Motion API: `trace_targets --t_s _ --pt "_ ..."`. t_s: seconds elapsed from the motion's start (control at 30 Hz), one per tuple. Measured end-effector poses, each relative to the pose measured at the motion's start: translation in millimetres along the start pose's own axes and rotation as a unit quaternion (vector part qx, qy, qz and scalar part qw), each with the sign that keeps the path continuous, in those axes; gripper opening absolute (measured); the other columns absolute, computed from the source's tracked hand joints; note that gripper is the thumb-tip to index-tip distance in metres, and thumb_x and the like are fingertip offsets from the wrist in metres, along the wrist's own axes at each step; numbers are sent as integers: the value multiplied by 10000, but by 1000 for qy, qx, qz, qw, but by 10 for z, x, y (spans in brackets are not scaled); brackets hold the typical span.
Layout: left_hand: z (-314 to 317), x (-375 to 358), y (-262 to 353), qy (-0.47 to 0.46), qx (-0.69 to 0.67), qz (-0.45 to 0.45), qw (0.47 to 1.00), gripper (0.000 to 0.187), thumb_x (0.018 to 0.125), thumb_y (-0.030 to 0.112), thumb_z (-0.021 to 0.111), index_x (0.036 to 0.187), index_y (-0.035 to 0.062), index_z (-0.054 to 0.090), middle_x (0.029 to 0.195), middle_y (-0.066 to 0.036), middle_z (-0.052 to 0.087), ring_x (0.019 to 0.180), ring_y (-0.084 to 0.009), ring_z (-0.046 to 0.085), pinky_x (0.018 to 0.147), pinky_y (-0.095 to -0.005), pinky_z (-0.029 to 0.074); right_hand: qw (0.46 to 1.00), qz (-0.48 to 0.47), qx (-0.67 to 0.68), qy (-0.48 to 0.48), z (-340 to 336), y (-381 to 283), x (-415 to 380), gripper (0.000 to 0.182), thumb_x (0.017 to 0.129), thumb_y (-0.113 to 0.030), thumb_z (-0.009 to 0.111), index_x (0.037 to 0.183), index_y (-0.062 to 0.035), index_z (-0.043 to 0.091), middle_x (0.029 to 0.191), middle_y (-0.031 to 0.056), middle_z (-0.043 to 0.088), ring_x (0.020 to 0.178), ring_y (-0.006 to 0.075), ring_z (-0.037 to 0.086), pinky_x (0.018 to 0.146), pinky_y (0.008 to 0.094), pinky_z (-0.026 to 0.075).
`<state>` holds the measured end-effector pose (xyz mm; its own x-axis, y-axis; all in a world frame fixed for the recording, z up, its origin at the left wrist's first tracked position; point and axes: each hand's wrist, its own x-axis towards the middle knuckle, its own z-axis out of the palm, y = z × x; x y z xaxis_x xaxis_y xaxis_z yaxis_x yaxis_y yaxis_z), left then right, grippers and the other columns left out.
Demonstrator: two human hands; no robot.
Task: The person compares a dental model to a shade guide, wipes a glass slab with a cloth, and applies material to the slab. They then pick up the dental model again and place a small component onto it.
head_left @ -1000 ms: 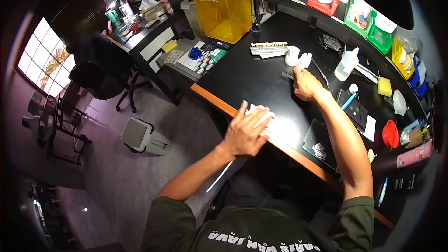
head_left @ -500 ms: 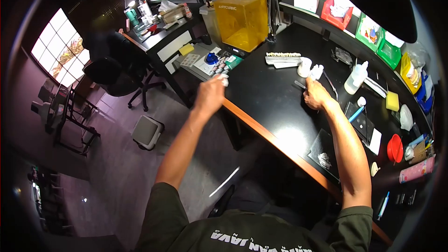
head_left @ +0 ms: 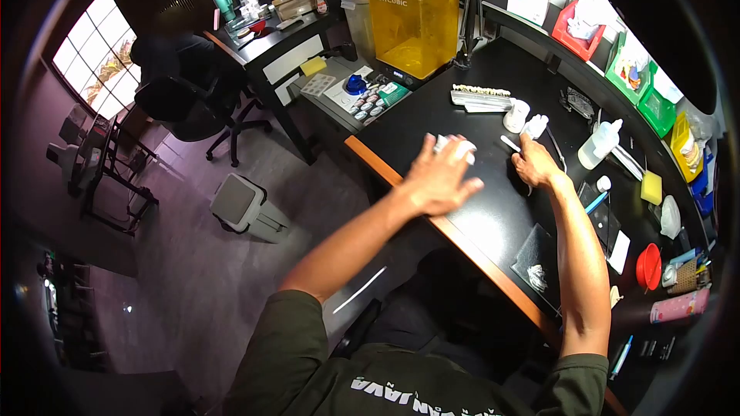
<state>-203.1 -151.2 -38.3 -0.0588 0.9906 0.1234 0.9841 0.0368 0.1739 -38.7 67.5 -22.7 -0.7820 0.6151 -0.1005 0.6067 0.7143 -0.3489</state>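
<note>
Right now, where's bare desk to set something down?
Black desktop is bare between the amber Anycubic box and the left hand, and again from that hand to the dark mat along the orange edge. Crowded: beyond the right hand, with the white jar and squeeze bottle; farther right, the yellow sponge and red bowl.

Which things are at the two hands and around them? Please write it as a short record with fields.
Left hand: spread over a crumpled white wad
Right hand: beside a white lumpy piece and a thin tool; grip unclear
Surface: black desk, orange front edge
Farther right: translucent bottle, yellow block
Floor: grey-topped bin
</note>
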Motion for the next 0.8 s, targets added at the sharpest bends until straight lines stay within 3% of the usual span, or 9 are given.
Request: trace_targets --t_s 0.2,0.3,0.4,0.57,0.8 --pt "-142 -223 -969 39 7 -174 984 743 1085 527 387 1587 -17 330 1669 -212 270 1583 -351 221 1286 -593 138 1000 16 1 -9 -37 -71 -56 517 956 -151 528 1412 57 402 1203 337 660 1192 466 632 1053 531 473" --pt "-185 -323 -1084 74 -3 -219 973 742 1064 515 458 1532 -57 396 1590 -243 365 1523 -391 319 1267 -587 197 1000 2 1 7 18 -17 -25 511 953 -154 527 1403 57 406 1218 340 651 1206 461 625 1057 531 468" --pt "-48 -325 -1081 123 -1 -274 954 755 1064 521 451 1509 -88 420 1584 -265 375 1510 -419 332 1267 -571 201 1000 3 9 5 21 -5 -26 512 953 -167 539 1396 55 409 1224 345 644 1214 465 620 1058 531 466" --pt "81 -382 -975 171 15 -252 952 769 1073 534 424 1528 -86 416 1646 -284 313 1567 -411 241 1274 -592 134 1000 -12 0 9 93 117 69 467 958 -193 547 1337 57 441 1224 370 630 1210 488 612 1033 541 473" --pt "87 -412 -868 150 -10 -250 956 811 1068 562 409 1578 -66 347 1672 -295 259 1589 -427 174 1284 -591 78 1000 0 -9 1 31 43 46 439 939 -164 548 1302 65 451 1217 380 623 1198 513 605 1027 544 471"
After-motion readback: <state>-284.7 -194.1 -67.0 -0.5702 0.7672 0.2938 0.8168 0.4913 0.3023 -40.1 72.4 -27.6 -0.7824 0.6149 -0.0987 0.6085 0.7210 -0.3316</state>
